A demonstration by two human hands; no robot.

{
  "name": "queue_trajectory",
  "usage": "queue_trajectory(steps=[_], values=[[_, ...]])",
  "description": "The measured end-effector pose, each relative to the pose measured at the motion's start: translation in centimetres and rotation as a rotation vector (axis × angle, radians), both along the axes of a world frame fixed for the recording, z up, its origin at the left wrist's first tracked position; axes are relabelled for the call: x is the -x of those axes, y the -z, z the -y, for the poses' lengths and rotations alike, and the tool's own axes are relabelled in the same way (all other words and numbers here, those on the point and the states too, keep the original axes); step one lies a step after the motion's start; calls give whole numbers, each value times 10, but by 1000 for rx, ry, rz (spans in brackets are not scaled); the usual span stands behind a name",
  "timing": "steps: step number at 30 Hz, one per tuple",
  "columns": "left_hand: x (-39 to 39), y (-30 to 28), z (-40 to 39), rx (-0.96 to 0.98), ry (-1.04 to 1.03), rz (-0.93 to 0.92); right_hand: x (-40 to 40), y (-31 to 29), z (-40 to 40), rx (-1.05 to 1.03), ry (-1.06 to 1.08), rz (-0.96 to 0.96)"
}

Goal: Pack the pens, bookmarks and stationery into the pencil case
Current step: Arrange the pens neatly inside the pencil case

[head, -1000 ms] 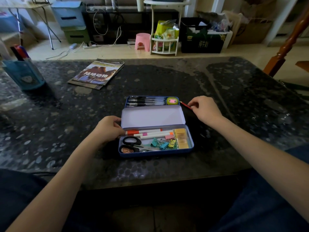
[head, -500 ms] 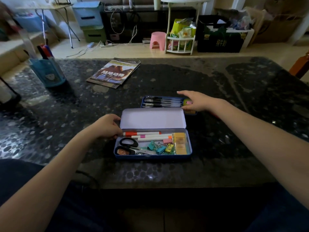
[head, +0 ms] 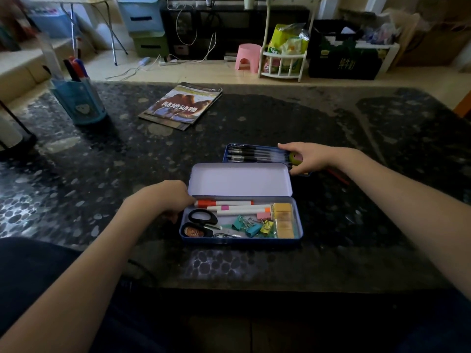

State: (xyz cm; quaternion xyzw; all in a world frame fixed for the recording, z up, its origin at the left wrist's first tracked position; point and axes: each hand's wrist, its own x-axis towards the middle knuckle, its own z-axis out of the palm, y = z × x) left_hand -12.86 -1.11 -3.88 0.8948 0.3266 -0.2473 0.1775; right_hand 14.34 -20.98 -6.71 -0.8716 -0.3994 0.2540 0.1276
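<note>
The blue tin pencil case point(head: 242, 242) lies open at the table's middle, its pale lid point(head: 239, 179) tipped back. Inside are white markers point(head: 229, 203), black scissors point(head: 204, 217), coloured binder clips point(head: 252, 226) and yellow sticky notes point(head: 284, 220). Behind the lid sits a blue pen tray point(head: 225, 155) holding black pens point(head: 254, 154) and a green round item point(head: 294, 157). My right hand point(head: 313, 156) grips the tray's right end. My left hand point(head: 163, 197) holds the case's left end, fingertips at the orange marker cap. A red pencil point(head: 339, 177) lies under my right forearm.
A magazine point(head: 182, 107) lies at the back, left of centre. A blue pen holder point(head: 79, 100) with markers stands far left, with a dark object point(head: 12, 138) at the left edge. The dark speckled table point(head: 356, 212) ends just in front of the case.
My right hand left the red pencil and moved onto the pen tray's right end. The tray now sits further right behind the lid. My left hand stayed at the case.
</note>
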Motion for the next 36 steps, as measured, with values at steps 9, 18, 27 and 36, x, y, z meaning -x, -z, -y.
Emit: queue_trajectory(steps=[9, 18, 27, 36], values=[[-1, 3, -2, -84, 77, 6, 9, -1, 7, -272, -53, 249], [-10, 20, 2, -167, -23, 318, 0, -24, 20, -365, 82, 281], [-19, 33, 26, -168, -111, 541, 50, -55, 58, -372, -47, 34], [-18, 31, 29, 68, -132, 656, 105, -26, 81, -303, -145, -72]])
